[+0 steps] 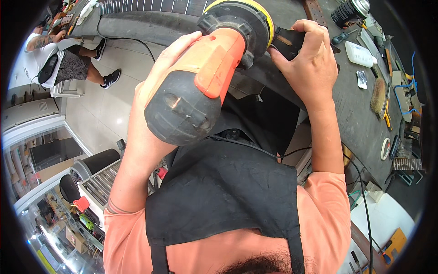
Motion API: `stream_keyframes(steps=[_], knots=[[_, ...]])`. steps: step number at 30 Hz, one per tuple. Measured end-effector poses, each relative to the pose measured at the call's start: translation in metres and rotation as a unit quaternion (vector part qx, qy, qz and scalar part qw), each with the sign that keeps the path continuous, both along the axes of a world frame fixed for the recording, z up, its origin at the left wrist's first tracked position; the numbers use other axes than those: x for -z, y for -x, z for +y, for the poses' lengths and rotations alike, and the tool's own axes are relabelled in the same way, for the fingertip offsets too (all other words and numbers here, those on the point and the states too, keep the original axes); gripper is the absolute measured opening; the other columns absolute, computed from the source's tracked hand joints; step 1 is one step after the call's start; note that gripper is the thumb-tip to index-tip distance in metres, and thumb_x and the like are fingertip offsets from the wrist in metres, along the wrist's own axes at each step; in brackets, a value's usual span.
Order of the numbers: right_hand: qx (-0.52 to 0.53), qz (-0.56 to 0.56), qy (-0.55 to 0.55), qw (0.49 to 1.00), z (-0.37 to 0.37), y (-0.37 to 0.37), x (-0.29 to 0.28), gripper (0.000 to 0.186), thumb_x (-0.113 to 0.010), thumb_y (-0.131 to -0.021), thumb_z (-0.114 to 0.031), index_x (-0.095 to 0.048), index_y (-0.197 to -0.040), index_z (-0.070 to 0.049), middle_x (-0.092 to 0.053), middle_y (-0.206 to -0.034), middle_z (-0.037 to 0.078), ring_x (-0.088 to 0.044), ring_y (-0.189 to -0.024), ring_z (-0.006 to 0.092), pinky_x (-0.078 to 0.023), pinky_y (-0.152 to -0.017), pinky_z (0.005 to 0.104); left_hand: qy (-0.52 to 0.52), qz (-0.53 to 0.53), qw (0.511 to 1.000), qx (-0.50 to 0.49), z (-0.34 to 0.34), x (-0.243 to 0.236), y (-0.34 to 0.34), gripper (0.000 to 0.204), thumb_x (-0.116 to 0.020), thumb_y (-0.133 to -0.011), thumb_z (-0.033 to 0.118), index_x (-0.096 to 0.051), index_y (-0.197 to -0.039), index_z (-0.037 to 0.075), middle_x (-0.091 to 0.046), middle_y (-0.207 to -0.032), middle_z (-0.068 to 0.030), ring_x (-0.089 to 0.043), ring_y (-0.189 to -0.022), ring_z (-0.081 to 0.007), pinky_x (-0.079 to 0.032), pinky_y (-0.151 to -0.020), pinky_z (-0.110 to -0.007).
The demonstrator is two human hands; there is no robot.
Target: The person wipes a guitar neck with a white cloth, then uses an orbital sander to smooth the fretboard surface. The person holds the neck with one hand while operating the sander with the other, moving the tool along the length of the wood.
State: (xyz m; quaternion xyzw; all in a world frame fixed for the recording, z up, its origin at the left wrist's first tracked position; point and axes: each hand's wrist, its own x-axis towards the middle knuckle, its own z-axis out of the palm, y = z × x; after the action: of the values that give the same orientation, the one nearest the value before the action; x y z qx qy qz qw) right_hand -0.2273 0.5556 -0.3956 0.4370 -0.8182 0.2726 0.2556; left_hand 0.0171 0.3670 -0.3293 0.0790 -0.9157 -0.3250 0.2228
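Note:
An orange and black power sander (219, 59) tilts up in front of my chest, its round yellow-edged pad (270, 27) at the far end. My left hand (157, 91) wraps round its body from the left; part of that hand is hidden behind the tool. Beside the pad, my right hand (310, 59) curls thumb and fingers round a dark flat piece (288, 42) with a tan streak. What kind of piece it is, I cannot make out. Beyond the sander, a dark fretted guitar neck (155, 6) lies along the bench.
The grey workbench (353, 109) holds a white bottle (360, 55), a black spray can (349, 13), a brush (378, 96) and a tape roll (385, 149). A black cord (362, 192) hangs at right. Another person (68, 59) sits at far left.

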Motion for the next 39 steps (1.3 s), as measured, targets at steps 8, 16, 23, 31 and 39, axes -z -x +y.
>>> stream_keyframes(steps=[8,16,23,31,39], knots=[[-0.005,0.001,-0.006,1.0,0.001,0.001,0.002,0.079,-0.104,-0.075,-0.026,-0.053,-0.134,-0.016,-0.068,-0.127,0.003,-0.073,-0.114,0.0307,-0.062,-0.088,0.045,-0.049,-0.027,0.998,-0.001,0.008,-0.008,0.006,0.067,-0.083,-0.094,-0.003,-0.065,-0.159,0.002,-0.061,-0.167,-0.0158,-0.067,-0.146,-0.0296,-0.053,-0.122,-0.039],[-0.018,0.004,0.001,1.0,0.003,0.003,-0.001,0.075,-0.103,-0.074,-0.026,-0.056,-0.132,-0.017,-0.068,-0.123,0.003,-0.071,-0.11,0.0301,-0.063,-0.083,0.0452,-0.028,-0.002,0.999,0.02,0.007,-0.012,0.004,0.068,-0.082,-0.092,-0.003,-0.065,-0.158,0.001,-0.063,-0.167,-0.0154,-0.067,-0.146,-0.0276,-0.05,-0.123,-0.037],[-0.018,0.017,0.009,1.0,0.001,0.001,0.001,0.076,-0.103,-0.074,-0.025,-0.055,-0.132,-0.017,-0.068,-0.125,0.001,-0.071,-0.109,0.0283,-0.063,-0.084,0.0449,-0.024,0.001,0.998,-0.06,0.01,-0.025,0.009,0.037,-0.091,-0.097,0.006,-0.082,-0.132,0.001,-0.085,-0.125,-0.0097,-0.08,-0.113,-0.0208,-0.06,-0.104,-0.036],[-0.03,0.041,0.023,0.998,0.001,0.0,0.004,0.074,-0.103,-0.074,-0.025,-0.056,-0.131,-0.017,-0.068,-0.126,0.001,-0.071,-0.112,0.0275,-0.063,-0.085,0.0438,0.04,-0.031,0.998,-0.038,0.009,-0.036,0.006,0.038,-0.091,-0.097,0.006,-0.082,-0.134,0.002,-0.086,-0.125,-0.0095,-0.082,-0.116,-0.0204,-0.062,-0.102,-0.036],[-0.007,0.01,0.009,1.0,-0.001,-0.002,0.002,0.074,-0.103,-0.075,-0.027,-0.056,-0.131,-0.017,-0.068,-0.127,0.001,-0.071,-0.113,0.0286,-0.062,-0.086,0.0457,-0.021,-0.011,0.998,-0.065,0.014,-0.036,0.006,0.038,-0.091,-0.097,0.006,-0.082,-0.134,0.003,-0.086,-0.124,-0.0091,-0.082,-0.114,-0.0207,-0.062,-0.101,-0.036]])
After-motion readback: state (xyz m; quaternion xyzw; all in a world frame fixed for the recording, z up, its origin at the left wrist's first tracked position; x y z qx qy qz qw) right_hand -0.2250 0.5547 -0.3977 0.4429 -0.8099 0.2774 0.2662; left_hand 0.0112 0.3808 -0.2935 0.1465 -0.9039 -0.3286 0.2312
